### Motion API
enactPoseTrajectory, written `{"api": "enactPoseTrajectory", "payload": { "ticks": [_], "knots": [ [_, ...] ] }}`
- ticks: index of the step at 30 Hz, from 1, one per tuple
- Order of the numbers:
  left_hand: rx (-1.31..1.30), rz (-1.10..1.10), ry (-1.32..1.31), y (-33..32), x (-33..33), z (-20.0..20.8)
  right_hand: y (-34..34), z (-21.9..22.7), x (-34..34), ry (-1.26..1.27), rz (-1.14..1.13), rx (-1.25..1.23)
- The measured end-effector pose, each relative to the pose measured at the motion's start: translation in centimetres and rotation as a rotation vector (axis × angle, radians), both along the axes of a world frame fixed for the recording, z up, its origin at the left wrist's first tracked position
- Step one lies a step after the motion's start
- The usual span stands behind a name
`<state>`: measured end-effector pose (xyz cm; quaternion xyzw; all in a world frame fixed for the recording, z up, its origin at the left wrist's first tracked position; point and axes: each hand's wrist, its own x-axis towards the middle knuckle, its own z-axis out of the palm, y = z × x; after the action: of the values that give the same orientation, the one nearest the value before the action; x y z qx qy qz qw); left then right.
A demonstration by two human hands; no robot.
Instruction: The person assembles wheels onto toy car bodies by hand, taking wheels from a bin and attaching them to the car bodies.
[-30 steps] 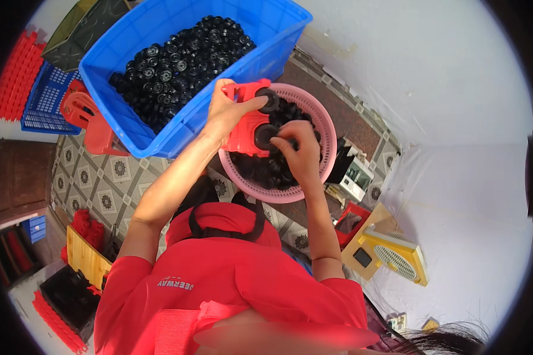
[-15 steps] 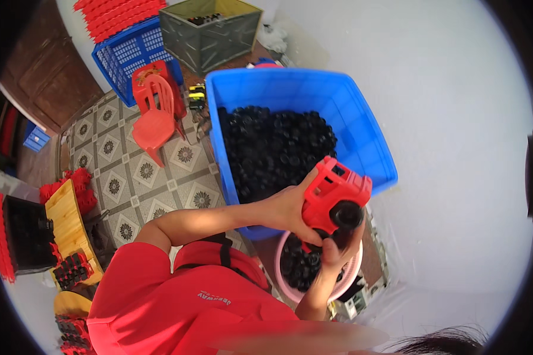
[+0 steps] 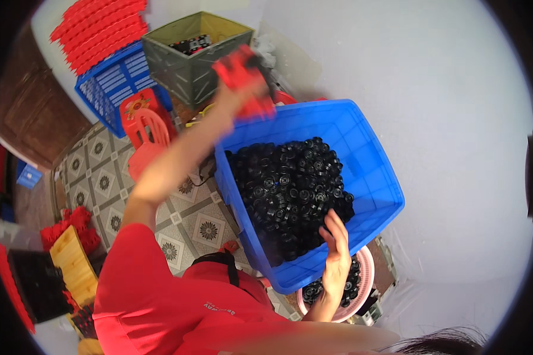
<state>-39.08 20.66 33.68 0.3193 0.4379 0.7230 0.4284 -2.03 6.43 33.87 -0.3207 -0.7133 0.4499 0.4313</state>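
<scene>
Smeared by motion, a red toy car body with black parts is gripped by my left hand. It is in the air by the far left corner of a large blue bin, close to a grey folding crate. Black toy wheels are heaped in the bin. At the bin's near edge, over the wheels, my right hand is open with its fingers stretched out; I see nothing in it. Whether its fingertips touch the wheels I cannot tell.
A pink basket of black wheels stands below the bin on the right. Dark and red parts lie in the grey crate. To its left are a blue lattice crate, stacked red parts and a red chair.
My left hand has carried the red toy car body from over the bin's near side to the far left. My right hand has let go of it and opened. The view has shifted.
</scene>
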Motion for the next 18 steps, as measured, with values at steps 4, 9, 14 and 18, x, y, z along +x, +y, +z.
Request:
{"api": "enactPoseTrajectory", "payload": {
  "ticks": [4, 9, 14, 18],
  "knots": [
    [-0.036, 0.164, -0.210, 10.0, -17.2, 4.4, -6.9, -2.0, 3.1, -0.062, -0.229, -0.187],
    [-0.050, -0.209, -0.042, 13.9, -11.7, 2.4, -13.5, -5.6, 4.1, -0.124, -0.480, -0.500],
    [-0.001, -0.757, 0.078, 6.9, 0.6, -0.4, -18.3, -9.7, 7.4, -0.009, -0.877, -0.293],
    [0.294, -1.500, 0.185, -2.7, 15.9, -1.1, -26.9, -14.7, 15.4, -0.031, -1.437, -0.458]
  ]
}}
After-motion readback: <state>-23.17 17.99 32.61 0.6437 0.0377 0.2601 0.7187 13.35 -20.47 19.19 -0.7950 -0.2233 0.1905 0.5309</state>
